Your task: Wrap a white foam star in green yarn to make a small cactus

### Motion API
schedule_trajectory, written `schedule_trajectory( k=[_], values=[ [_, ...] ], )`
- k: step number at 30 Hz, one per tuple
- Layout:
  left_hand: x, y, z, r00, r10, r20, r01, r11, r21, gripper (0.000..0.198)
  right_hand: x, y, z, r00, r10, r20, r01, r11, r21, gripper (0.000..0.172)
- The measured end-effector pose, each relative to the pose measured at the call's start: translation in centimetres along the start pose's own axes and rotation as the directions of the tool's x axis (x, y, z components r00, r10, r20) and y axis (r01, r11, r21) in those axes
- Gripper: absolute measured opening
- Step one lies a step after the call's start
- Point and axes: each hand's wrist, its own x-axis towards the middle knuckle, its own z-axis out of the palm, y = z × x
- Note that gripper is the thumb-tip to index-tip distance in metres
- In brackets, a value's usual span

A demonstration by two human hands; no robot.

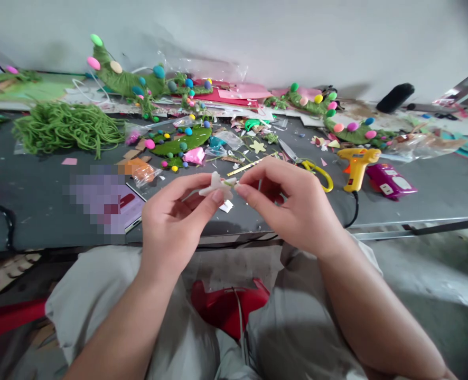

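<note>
A white star-shaped cutout (217, 184) is pinched between the thumb and fingers of my left hand (174, 216). My right hand (289, 203) is closed in a pinch beside it, its thumb and forefinger at a small thin green piece (230, 183) against the cutout. The fingertips partly hide that green piece. Both hands are above the front edge of the grey table (194, 232). Yellow-handled scissors (317, 173) lie just beyond my right hand, and a pale yellow star (256, 146) lies farther back among scraps.
A yellow glue gun (356, 163) stands at right beside a purple packet (392, 180). A phone (133, 211) with a blurred screen lies at left. Green yarn (67, 129) is heaped behind it. Green decorations with coloured balls (127, 79) line the back. A red stool (230, 311) shows below.
</note>
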Motion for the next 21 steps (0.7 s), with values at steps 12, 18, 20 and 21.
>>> schedule_trajectory(
  k=[12,18,20,21],
  values=[
    [-0.86,0.46,-0.50,0.900,0.383,0.207,-0.435,0.765,0.474,0.019,-0.20,-0.09,-0.20,0.993,0.087,0.077,-0.089,0.996,0.013,0.010],
    [-0.84,0.27,-0.88,0.910,0.362,0.203,-0.415,0.790,0.451,0.026,-0.19,-0.01,-0.13,0.988,0.047,0.148,-0.054,0.998,0.040,0.011],
    [-0.90,0.35,-0.74,0.932,0.330,0.152,-0.363,0.818,0.447,0.024,-0.19,-0.01,-0.10,0.987,0.035,0.157,-0.042,0.998,0.044,0.012],
    [-0.94,0.41,-0.63,0.942,0.313,0.122,-0.334,0.831,0.444,0.023,-0.19,-0.02,-0.08,0.987,0.032,0.156,-0.039,0.998,0.044,0.012]
  ],
)
